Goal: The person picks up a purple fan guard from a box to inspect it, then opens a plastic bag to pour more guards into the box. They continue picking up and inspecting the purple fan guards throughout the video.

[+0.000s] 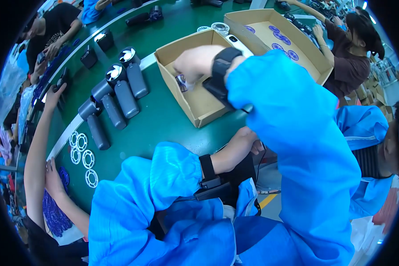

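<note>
My right hand (pixel 195 63), with a dark strap at its wrist, reaches down into a cardboard box (pixel 199 120) at the middle of the table. Its fingers point downward and are blurred, so their grip does not show. Close below the fingertips lie small purple-and-white round parts (pixel 181 83). My left hand (pixel 247 141) is low beside the table's near edge, under my right sleeve. Most of its fingers are hidden there, and a thin dark cable (pixel 260 162) hangs near them.
Several grey handheld blower-like devices (pixel 126 97) lie to the left, with white spoked rings (pixel 91 178) nearer me. A larger box (pixel 270 15) with purple discs (pixel 292 55) stands behind right. A co-worker's hands (pixel 54 179) rest at the left table edge; another person (pixel 350 62) works at right.
</note>
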### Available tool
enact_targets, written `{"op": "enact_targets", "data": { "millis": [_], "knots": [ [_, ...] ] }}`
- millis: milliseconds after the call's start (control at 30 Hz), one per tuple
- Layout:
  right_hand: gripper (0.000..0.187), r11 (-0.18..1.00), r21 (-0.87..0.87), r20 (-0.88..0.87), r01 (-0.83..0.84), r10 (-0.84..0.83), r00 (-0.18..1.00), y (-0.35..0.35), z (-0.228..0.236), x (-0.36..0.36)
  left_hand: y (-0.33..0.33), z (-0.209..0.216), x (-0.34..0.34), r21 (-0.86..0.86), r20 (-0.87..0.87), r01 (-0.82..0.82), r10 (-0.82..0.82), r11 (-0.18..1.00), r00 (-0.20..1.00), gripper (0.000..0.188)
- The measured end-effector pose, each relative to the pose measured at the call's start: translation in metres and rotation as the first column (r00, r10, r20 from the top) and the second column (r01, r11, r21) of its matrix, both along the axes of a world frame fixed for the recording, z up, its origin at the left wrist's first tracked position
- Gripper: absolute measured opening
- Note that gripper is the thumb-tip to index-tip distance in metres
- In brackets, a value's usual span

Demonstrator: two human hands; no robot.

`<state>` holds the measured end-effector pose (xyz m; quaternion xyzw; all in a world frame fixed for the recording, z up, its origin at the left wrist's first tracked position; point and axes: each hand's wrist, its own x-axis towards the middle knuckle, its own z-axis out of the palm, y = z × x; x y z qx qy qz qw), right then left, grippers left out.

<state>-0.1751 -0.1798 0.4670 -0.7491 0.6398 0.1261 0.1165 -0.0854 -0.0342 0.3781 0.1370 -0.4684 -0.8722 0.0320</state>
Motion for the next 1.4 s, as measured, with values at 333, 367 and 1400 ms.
{"op": "enact_targets", "data": {
  "millis": [333,367,1400],
  "knots": [
    [0.036,0.955,0.205,0.017,0.214,-0.222,0.975,0.018,0.021,-0.012,-0.003,0.005,-0.004,0.092,0.040,0.015,-0.019,0.996,0.999,0.017],
    [0.033,0.990,-0.028,0.020,0.141,-0.141,0.990,0.033,0.023,-0.023,-0.002,0.008,-0.003,0.095,0.038,0.034,-0.038,0.995,0.999,0.017],
    [0.038,0.306,0.111,0.934,0.945,0.292,-0.205,0.279,-0.079,0.020,0.003,0.008,-0.003,-0.108,-0.143,-0.188,0.172,0.976,0.975,0.012]
  ]
}}
